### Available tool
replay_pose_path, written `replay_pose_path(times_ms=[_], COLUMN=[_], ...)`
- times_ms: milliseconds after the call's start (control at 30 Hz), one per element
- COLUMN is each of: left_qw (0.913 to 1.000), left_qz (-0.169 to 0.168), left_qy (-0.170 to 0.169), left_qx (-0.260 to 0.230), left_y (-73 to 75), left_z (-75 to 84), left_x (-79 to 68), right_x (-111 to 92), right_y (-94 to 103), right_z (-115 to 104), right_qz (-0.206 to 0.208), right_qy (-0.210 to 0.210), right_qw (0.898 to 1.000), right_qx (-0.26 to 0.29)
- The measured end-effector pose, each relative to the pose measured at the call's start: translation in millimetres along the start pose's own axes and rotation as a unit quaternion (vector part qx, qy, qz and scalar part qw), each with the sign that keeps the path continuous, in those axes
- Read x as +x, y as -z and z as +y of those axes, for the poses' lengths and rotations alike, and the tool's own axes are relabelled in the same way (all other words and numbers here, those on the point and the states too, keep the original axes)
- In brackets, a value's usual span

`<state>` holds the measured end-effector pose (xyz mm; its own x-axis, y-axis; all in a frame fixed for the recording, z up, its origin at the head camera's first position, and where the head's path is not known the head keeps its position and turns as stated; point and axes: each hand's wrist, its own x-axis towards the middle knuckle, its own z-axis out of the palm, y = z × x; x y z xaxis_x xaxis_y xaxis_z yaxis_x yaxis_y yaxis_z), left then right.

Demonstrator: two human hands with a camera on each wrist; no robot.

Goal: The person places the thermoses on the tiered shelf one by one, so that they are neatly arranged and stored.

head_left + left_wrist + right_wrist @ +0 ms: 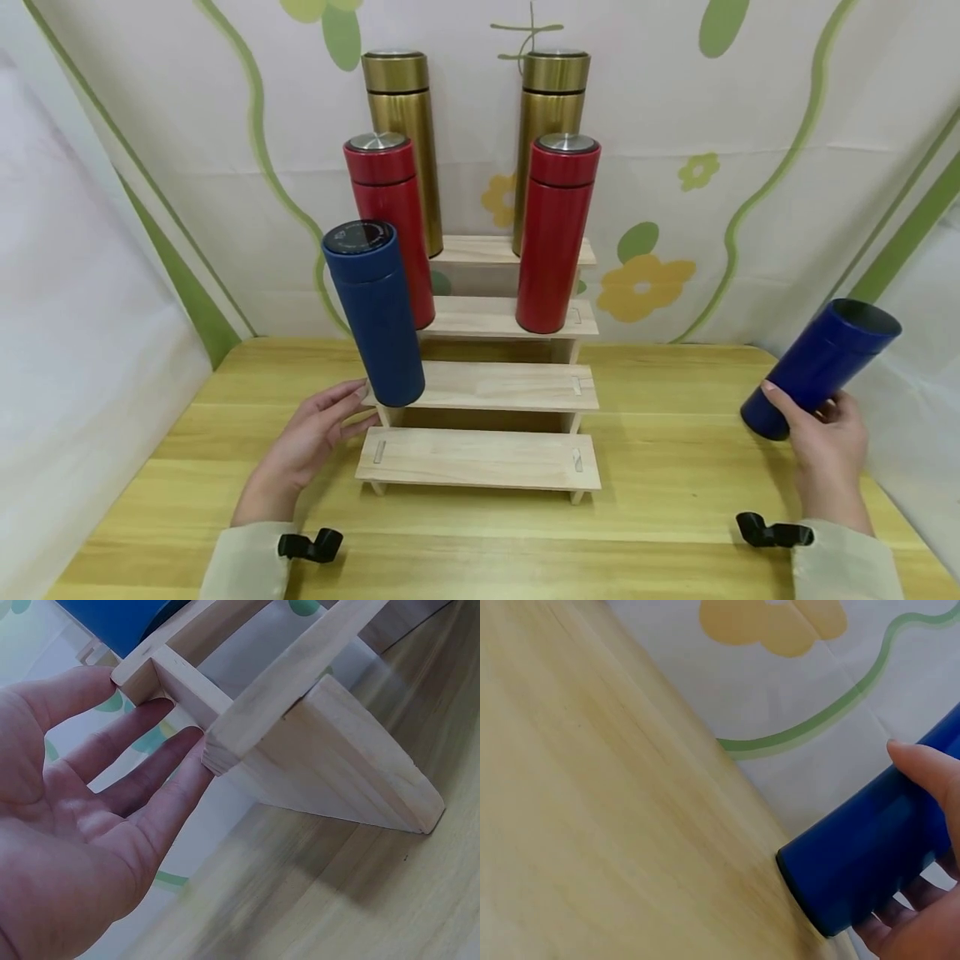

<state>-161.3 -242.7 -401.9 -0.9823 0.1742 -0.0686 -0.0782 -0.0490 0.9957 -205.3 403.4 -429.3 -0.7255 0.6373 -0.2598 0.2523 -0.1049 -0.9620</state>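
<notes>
My left hand (307,433) is at the left end of a stepped wooden stand (480,458). In the left wrist view its thumb sits on the end of a step board while the fingers reach below it, pinching the stand's edge. Right above that hand a matte blue thermos bottle (382,333) stands on the second step from the front, at its left end. Away to the right, my right hand (832,442) grips a glossy dark blue thermos bottle (862,847) around its lower half. That bottle tilts to the right, its dark top facing up, its base close to the table.
Two red bottles (558,242) occupy the third step, with two gold ones (405,108) on the step behind. The front step (480,471) shows bare wood. A flower-patterned curtain (675,150) hangs behind the wooden table (667,500).
</notes>
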Motion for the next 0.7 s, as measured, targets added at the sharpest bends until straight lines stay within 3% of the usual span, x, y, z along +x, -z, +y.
replay_pose_path(times_ms=[700], left_qw=[1.0000], left_qz=[-0.001], left_qy=[-0.007], left_qx=[-0.004], left_y=[-0.4], left_z=[-0.6], left_x=[-1.1], right_x=[1.4], right_y=[0.2], right_z=[7.0], right_qz=[-0.008], right_qy=[-0.011], right_qw=[0.999], right_qx=[-0.029])
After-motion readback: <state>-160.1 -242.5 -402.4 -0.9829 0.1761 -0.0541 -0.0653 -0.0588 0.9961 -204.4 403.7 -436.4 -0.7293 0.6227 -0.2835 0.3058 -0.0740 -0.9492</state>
